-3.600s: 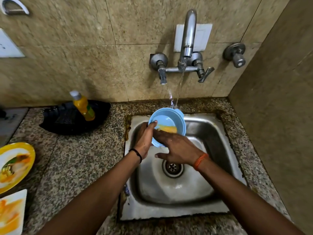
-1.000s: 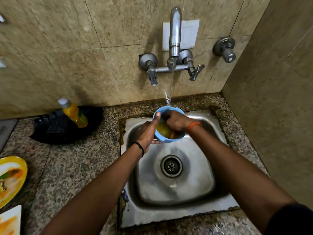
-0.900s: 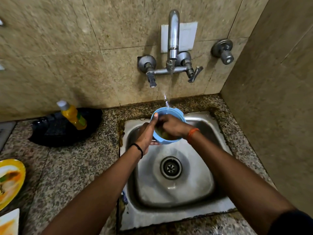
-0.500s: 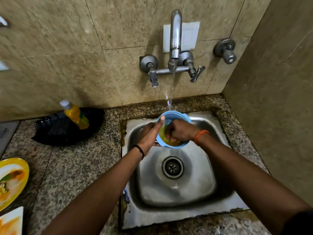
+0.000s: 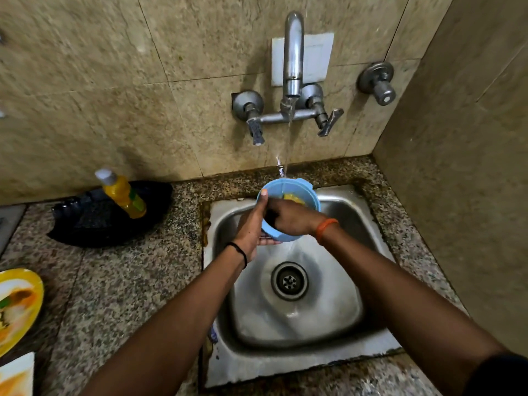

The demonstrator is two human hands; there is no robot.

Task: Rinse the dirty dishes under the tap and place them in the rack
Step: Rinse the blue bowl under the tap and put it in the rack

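- Table (image 5: 123, 281): speckled granite, spreading left of and below the left hand; it carries the sink and the waiting dishes.
- Sink (image 5: 328, 324): steel basin directly beneath both hands, drain below the wrists.
- Black rack (image 5: 94, 224): well to the left of the left hand, against the wall, a yellow bottle (image 5: 123, 195) standing in it.
- Tap (image 5: 293, 67): on the wall above the hands, its stream falling into the bowl.
- Yellow plate (image 5: 20, 307): soiled, far left of the left hand, at the frame edge.
- Blue bowl (image 5: 308, 195): held over the sink's far side, mouth tilted up towards the stream, yellow residue inside.
- Left hand (image 5: 251, 230): closed around the bowl's left wall, thumb on the rim; the nearer hand to the rack, so the likely carrier leftward.
- Right hand (image 5: 291, 221): fingers curled inside the bowl; whether it grips or merely rubs cannot be told.
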